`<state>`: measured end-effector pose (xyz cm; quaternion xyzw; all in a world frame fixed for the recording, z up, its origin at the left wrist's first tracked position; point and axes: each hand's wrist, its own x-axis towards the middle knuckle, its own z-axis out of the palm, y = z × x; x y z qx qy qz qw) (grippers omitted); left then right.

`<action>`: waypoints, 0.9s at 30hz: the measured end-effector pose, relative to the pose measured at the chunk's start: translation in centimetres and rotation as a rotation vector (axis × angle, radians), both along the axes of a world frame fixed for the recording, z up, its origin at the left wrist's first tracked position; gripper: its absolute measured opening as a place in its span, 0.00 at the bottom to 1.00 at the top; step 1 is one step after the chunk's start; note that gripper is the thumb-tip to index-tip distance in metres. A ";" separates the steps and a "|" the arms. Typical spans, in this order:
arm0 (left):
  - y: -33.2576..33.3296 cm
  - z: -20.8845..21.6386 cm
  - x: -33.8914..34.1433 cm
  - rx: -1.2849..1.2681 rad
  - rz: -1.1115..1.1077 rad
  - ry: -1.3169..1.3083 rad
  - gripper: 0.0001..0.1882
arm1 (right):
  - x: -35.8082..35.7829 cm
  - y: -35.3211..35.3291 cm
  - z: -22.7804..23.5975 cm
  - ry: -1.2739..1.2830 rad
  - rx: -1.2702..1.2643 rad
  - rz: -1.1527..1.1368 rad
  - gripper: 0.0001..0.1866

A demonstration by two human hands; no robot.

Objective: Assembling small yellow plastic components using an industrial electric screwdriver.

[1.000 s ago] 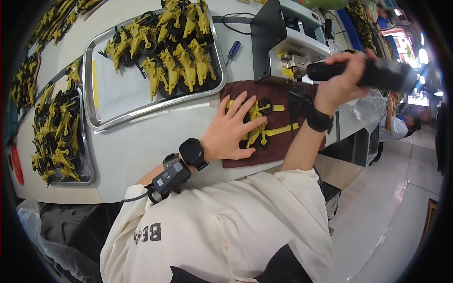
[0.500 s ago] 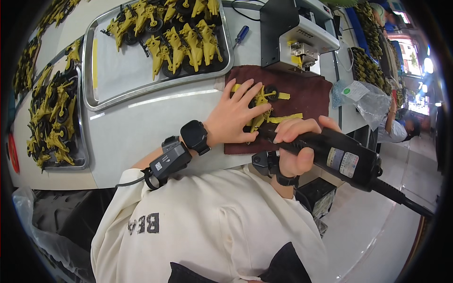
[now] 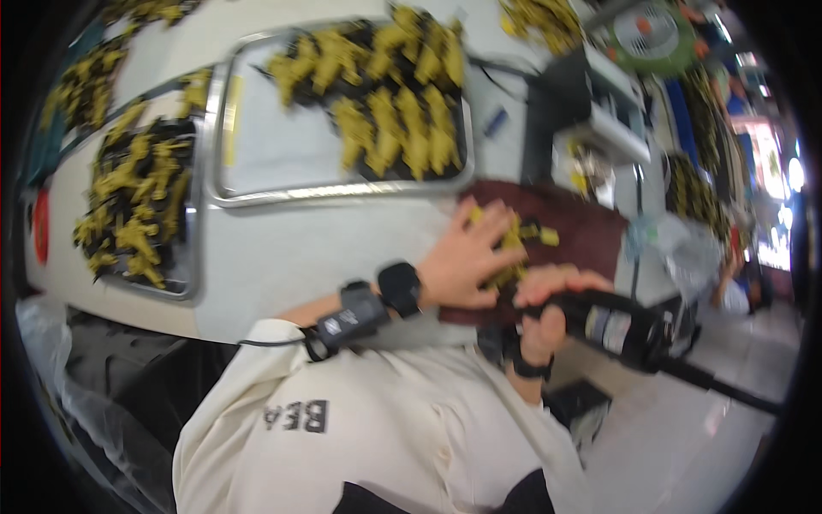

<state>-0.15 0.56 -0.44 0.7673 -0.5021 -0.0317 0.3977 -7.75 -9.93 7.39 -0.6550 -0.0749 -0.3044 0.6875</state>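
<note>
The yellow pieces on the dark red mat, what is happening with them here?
A person presses the left hand flat on yellow pieces lying on a dark red mat at the table's edge. The right hand grips a black corded power tool, low beside the mat. Behind, a metal tray holds more yellow parts. The picture is blurred, so finer details are unclear.

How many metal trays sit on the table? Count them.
2: a large metal tray behind the left hand, a second tray at far left. More may be hidden.
</note>
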 end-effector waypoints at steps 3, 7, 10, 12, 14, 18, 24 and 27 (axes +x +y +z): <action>0.3 0.9 0.0 -0.014 -0.032 -0.006 0.34 | -0.6 0.9 -0.1 0.062 0.021 -0.159 0.26; 1.1 0.9 -0.5 -0.041 0.028 -0.005 0.35 | 0.0 1.5 0.2 0.035 0.024 -0.173 0.22; 1.2 1.4 -1.2 -0.073 0.016 -0.001 0.33 | -1.4 0.2 1.9 0.001 0.154 -0.285 0.17; 3.2 4.0 -1.9 -0.145 0.076 0.076 0.31 | -1.9 -1.4 3.8 -0.090 0.190 -0.291 0.18; 8.2 7.7 -0.1 -0.177 0.162 0.052 0.31 | -1.8 -1.7 5.8 -0.164 0.145 -0.574 0.18; 25.7 10.1 5.2 -0.126 1.168 -0.458 0.22 | -2.5 -3.6 5.3 -0.049 0.175 -0.724 0.20; 43.0 4.0 6.9 0.646 2.003 -0.020 0.36 | -2.2 -3.8 3.3 0.114 0.339 -0.706 0.21; 33.9 11.2 8.1 0.112 1.450 -0.503 0.37 | -1.9 -2.1 3.4 0.070 0.303 -0.652 0.22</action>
